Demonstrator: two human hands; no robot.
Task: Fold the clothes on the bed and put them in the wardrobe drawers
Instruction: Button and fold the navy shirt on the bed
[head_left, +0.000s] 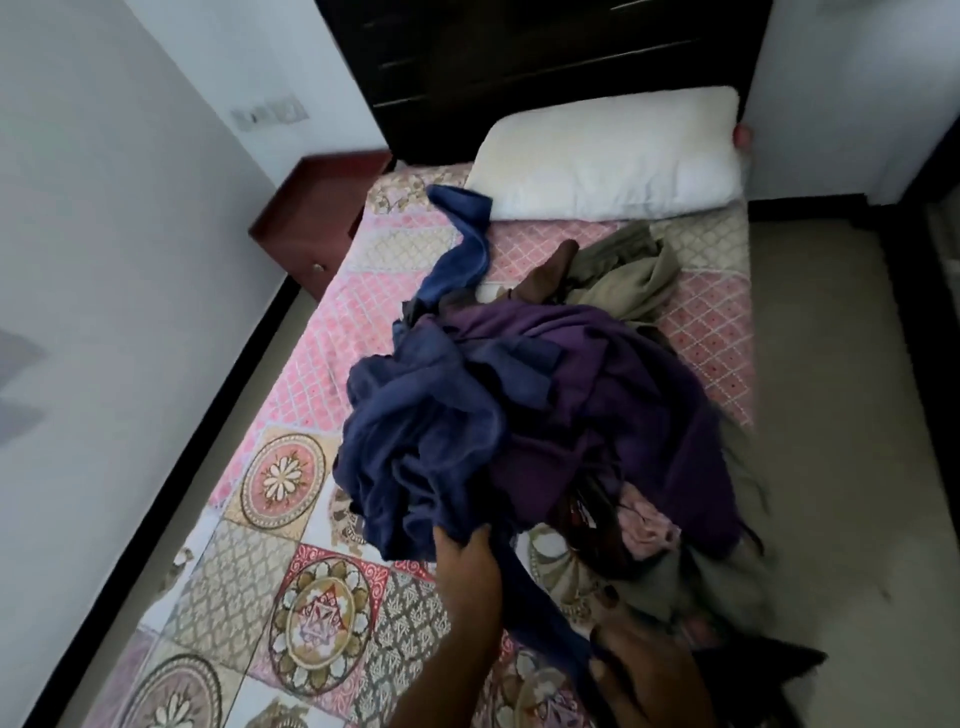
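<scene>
We have the bed under its patterned cover, and the heap of clothes lies across its middle, all unfolded; the risk, as we judge it, is that tugging the navy garment drags the purple one and the tangled small pieces with it, perhaps off the right edge onto the floor. The olive garment sits behind the heap, near the white pillow against the dark headboard; a red-brown bedside cabinet stands at the far left corner. No wardrobe drawers can be made out. Our left hand grips the navy cloth's lower edge, fingers curled into it; our right hand is blurred near a dangling navy strip, and we cannot tell its hold.
</scene>
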